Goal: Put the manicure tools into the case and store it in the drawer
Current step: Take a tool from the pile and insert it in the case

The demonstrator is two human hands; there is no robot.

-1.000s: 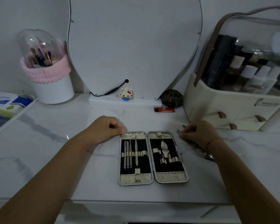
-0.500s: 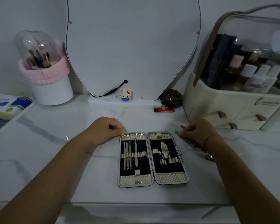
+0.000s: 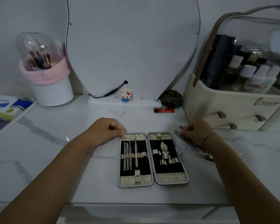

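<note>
The manicure case (image 3: 153,178) lies open flat on the marble top, black lining, silver ends. Several thin tools sit under the strap in its left half, and a nipper (image 3: 164,149) sits in the right half. My left hand (image 3: 106,130) is curled, fingertips touching the case's top-left corner. My right hand (image 3: 197,130) rests curled on loose metal tools (image 3: 187,140) to the right of the case; whether the fingers grip one is unclear. A nail clipper (image 3: 208,156) peeks out beside my right wrist.
A cream cosmetics organiser (image 3: 233,109) with small drawers stands at the right rear. A mirror (image 3: 131,46) stands behind, with a red lighter (image 3: 163,110), a toy figure (image 3: 126,95) and a dark round box (image 3: 171,98) at its base. A brush holder (image 3: 45,75) and wipes (image 3: 5,105) are at the left.
Both hands stay almost where they were; the right hand has shifted slightly on the loose tools. The case has not moved.
</note>
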